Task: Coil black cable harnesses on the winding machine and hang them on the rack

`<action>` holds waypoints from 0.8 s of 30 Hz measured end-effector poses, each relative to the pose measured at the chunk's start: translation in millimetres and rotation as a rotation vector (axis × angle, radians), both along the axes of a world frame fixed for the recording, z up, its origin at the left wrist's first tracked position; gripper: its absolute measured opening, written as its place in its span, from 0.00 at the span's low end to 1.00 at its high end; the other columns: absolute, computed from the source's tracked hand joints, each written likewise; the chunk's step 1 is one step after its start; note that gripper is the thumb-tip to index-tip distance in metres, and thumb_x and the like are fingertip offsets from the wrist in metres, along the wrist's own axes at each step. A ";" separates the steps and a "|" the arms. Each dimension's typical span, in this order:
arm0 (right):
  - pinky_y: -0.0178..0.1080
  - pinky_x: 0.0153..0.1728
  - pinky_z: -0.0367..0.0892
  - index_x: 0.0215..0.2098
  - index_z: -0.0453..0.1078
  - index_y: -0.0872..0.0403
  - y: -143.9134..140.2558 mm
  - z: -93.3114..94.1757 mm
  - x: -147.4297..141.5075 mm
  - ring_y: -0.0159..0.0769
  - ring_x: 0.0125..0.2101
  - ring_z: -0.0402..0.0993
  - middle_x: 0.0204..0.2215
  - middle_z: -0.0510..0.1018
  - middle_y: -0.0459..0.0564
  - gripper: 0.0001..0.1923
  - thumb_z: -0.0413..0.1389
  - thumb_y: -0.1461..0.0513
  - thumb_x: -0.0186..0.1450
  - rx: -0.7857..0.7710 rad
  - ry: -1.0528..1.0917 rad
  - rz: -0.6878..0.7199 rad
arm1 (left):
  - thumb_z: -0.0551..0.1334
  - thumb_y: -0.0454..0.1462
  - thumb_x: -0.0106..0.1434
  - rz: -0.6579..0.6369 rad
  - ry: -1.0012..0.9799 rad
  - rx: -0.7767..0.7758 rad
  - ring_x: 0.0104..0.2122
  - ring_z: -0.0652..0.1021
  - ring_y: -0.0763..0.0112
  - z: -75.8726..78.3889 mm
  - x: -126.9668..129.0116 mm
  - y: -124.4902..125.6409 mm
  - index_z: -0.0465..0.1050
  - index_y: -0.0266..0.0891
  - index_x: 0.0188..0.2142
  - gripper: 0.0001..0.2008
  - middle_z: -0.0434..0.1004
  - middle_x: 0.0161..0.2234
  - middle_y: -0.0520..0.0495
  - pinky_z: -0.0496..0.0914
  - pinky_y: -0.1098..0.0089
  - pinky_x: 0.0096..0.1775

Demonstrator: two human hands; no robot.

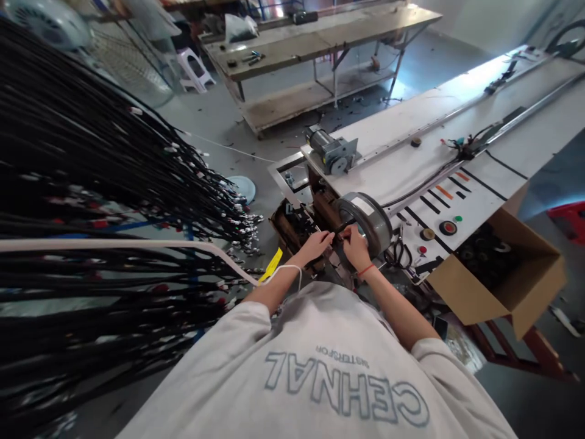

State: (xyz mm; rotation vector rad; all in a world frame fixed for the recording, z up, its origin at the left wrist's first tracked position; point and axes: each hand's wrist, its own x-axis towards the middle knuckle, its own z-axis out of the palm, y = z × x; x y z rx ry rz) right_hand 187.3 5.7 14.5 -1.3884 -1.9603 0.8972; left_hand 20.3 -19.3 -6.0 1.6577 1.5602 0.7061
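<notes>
Thin black cable (339,235) pinched between both hands, right in front of the round grey metal drum (365,221) at the near end of the long white workbench (503,110). Left hand (316,244) closed on the cable from the left. Right hand (354,242) closed on it too, touching the drum. Open brown cardboard box (507,274) just to the right. Big bunch of hanging black wires (100,201) on the left side.
</notes>
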 end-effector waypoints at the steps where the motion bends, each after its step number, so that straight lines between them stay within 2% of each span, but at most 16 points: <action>1: 0.42 0.43 0.69 0.41 0.64 0.51 6.1 12.1 -4.4 0.42 0.38 0.75 0.35 0.76 0.51 0.08 0.49 0.66 0.64 0.051 0.021 0.045 | 0.50 0.46 0.69 -0.022 0.017 -0.004 0.28 0.71 0.70 -2.6 2.0 -0.3 0.67 0.38 0.26 0.20 0.72 0.24 0.49 0.64 0.70 0.34; 4: 0.41 0.47 0.68 0.43 0.65 0.50 24.2 45.5 -17.7 0.40 0.42 0.74 0.40 0.76 0.52 0.08 0.47 0.64 0.67 0.239 0.115 0.147 | 0.51 0.45 0.69 -0.083 0.060 -0.001 0.27 0.70 0.69 -7.7 8.4 -0.6 0.67 0.39 0.25 0.19 0.72 0.24 0.48 0.63 0.69 0.33; 6: 0.41 0.48 0.68 0.47 0.64 0.51 25.4 53.3 -19.1 0.39 0.42 0.74 0.42 0.76 0.54 0.11 0.48 0.64 0.67 0.269 0.150 0.136 | 0.50 0.45 0.70 -0.069 0.052 -0.004 0.26 0.70 0.69 -7.6 10.6 0.2 0.67 0.38 0.25 0.20 0.72 0.23 0.48 0.63 0.69 0.33; 8: 0.41 0.43 0.70 0.51 0.63 0.53 14.8 44.6 -11.5 0.39 0.37 0.75 0.39 0.77 0.53 0.15 0.49 0.63 0.66 0.187 0.141 0.081 | 0.49 0.46 0.71 -0.020 0.014 -0.024 0.27 0.71 0.69 -5.5 10.3 1.6 0.68 0.38 0.25 0.22 0.73 0.24 0.48 0.63 0.69 0.33; 12: 0.41 0.33 0.71 0.59 0.58 0.59 -10.3 4.2 12.2 0.39 0.22 0.73 0.21 0.74 0.43 0.27 0.52 0.63 0.62 -0.161 0.052 -0.082 | 0.48 0.47 0.70 0.008 -0.027 -0.033 0.28 0.72 0.69 -1.5 6.0 3.8 0.68 0.38 0.26 0.22 0.74 0.25 0.47 0.64 0.69 0.34; 15: 0.39 0.26 0.69 0.56 0.62 0.57 -7.7 -13.2 15.4 0.36 0.15 0.68 0.18 0.73 0.39 0.24 0.52 0.63 0.61 -0.318 0.062 -0.131 | 0.49 0.46 0.70 -0.019 -0.038 -0.020 0.28 0.71 0.69 0.5 3.8 4.5 0.69 0.37 0.26 0.22 0.73 0.25 0.48 0.64 0.69 0.34; 18: 0.36 0.24 0.67 0.41 0.70 0.54 3.3 -13.2 8.5 0.34 0.15 0.68 0.16 0.72 0.40 0.10 0.51 0.62 0.63 -0.312 0.048 -0.130 | 0.49 0.45 0.71 -0.041 -0.029 -0.012 0.27 0.71 0.70 2.0 2.8 5.7 0.69 0.37 0.27 0.21 0.73 0.24 0.49 0.63 0.69 0.34; 20: 0.36 0.26 0.67 0.33 0.71 0.53 7.4 -8.4 4.7 0.35 0.17 0.70 0.17 0.72 0.42 0.08 0.51 0.60 0.64 -0.253 -0.006 -0.107 | 0.48 0.44 0.72 -0.056 0.002 -0.005 0.27 0.72 0.69 2.0 2.5 6.3 0.69 0.37 0.27 0.21 0.73 0.25 0.48 0.63 0.70 0.34; 22: 0.37 0.29 0.68 0.32 0.72 0.51 9.1 -3.0 2.2 0.36 0.22 0.73 0.20 0.75 0.45 0.10 0.50 0.59 0.66 -0.166 -0.058 -0.076 | 0.49 0.43 0.72 -0.087 0.064 -0.009 0.28 0.73 0.68 0.7 2.8 5.9 0.70 0.37 0.28 0.20 0.75 0.26 0.47 0.63 0.70 0.34; 24: 0.38 0.35 0.69 0.36 0.74 0.50 11.3 1.4 -0.2 0.38 0.28 0.76 0.26 0.79 0.47 0.11 0.50 0.59 0.67 -0.085 -0.110 -0.038 | 0.51 0.44 0.72 -0.127 0.146 -0.021 0.28 0.74 0.67 -1.4 3.9 4.6 0.71 0.38 0.29 0.18 0.76 0.27 0.45 0.64 0.70 0.34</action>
